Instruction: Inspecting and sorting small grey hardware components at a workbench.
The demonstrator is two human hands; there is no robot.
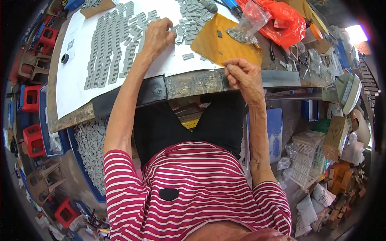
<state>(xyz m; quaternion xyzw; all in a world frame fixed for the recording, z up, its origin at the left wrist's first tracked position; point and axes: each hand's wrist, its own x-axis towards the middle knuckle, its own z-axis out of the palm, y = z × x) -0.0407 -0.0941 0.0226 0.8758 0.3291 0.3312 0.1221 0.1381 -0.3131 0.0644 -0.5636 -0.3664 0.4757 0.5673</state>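
Observation:
My left hand (pixel 158 39) is over the white sheet (pixel 74 86) on the bench, fingers curled together beside the small grey flat pieces (pixel 187 56). Whatever its fingertips hold is hidden. To its left, many similar pieces lie in long rows (pixel 105 50); a loose heap (pixel 195 18) lies to its right. My right hand (pixel 244 78) is at the bench's front edge, thumb and forefinger pinched. Anything between them is too small to name. Beyond it, a brown-yellow paper (pixel 213 38) bears a pile of tiny metal parts (pixel 240 35).
A red plastic bag (pixel 283 26) and clear bag (pixel 254 18) lie at the back right. A small black ring (pixel 64 58) sits on the sheet's left. Below the bench's left side is a blue bin (pixel 100 197) full of grey pieces. White crates (pixel 307 156) stand at right.

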